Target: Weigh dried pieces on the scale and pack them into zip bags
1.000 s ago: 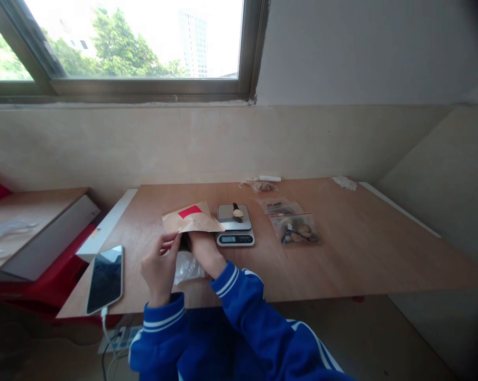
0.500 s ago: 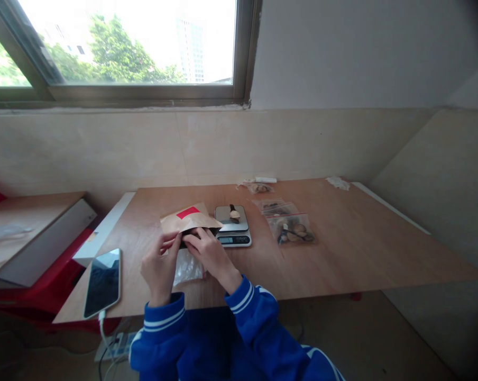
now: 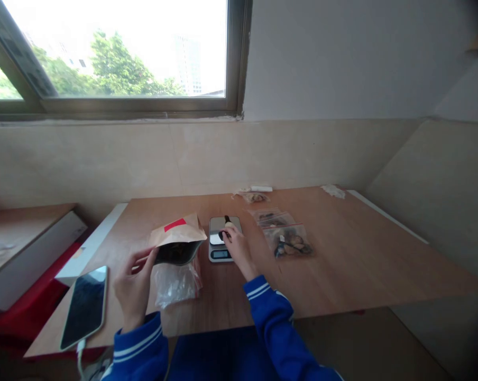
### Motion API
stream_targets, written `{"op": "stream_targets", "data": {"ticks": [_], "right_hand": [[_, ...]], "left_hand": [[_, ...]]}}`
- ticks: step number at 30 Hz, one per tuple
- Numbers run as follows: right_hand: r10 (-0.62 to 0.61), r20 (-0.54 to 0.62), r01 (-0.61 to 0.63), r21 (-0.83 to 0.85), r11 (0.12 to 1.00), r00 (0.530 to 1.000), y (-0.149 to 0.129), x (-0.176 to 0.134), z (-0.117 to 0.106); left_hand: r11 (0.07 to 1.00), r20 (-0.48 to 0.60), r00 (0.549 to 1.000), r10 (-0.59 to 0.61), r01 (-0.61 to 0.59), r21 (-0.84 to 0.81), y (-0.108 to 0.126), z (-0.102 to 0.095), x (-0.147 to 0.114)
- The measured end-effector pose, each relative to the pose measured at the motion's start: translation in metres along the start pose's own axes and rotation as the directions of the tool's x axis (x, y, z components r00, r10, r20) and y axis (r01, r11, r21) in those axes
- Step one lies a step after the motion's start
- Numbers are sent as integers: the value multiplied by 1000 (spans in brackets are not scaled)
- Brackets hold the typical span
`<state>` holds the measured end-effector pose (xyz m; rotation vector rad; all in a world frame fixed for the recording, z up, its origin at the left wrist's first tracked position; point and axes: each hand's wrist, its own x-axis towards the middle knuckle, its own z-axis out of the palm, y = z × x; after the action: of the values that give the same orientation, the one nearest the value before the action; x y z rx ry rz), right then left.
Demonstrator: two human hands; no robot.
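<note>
My left hand [image 3: 134,280] pinches the left edge of the mouth of a brown kraft paper bag [image 3: 183,232] with a red label, and the mouth gapes toward me. The bag's inside is dark and its contents are hard to make out. Over the steel plate of a digital kitchen scale [image 3: 215,225], my right hand [image 3: 236,246] has its fingertips closed on a small dark piece [image 3: 222,234]. Just beyond those fingers, a dark slice [image 3: 227,218] and a pale piece, partly hidden, lie on the plate.
Right of the scale lie zip bags [image 3: 290,242] of dried slices. Another small bag [image 3: 255,197] is at the back beside a white strip [image 3: 262,189]. Clear plastic bags [image 3: 175,286] lie before the paper bag. A phone [image 3: 86,307] with a cable rests on the left.
My right hand has come out of the paper bag and moved right onto the scale with a dark piece. My left hand still holds the bag, whose mouth now shows wider.
</note>
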<state>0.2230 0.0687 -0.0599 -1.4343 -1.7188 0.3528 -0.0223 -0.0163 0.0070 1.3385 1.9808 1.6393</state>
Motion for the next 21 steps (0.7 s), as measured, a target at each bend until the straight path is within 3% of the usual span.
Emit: {"op": "stream_targets", "data": {"ticks": [4,7,11,15,18,21], "right_hand": [[6,76,11,-215,976,997,3,23,10],[-3,69,20,-259,966,998,5,25,14],[-105,38,111,-225,968,994,11,20,17],[-118,-138,106,-90,990,983,22,20,16],[-62,-267,70,21,997,962,34,19,8],[44,-307,-12,106,994,951,49,17,-1]], "left_hand": [[1000,38,999,-1,2,-11,-9,-5,-1],[1000,42,999,7,-6,-15,-15,-9,-1],[1000,50,998,22,-22,-14,-16,-9,0],[999,60,998,36,-36,6,-14,-5,1],[1000,68,997,28,-28,1,-14,-4,0],[1000,83,996,21,-21,-7,-15,-4,-2]]}}
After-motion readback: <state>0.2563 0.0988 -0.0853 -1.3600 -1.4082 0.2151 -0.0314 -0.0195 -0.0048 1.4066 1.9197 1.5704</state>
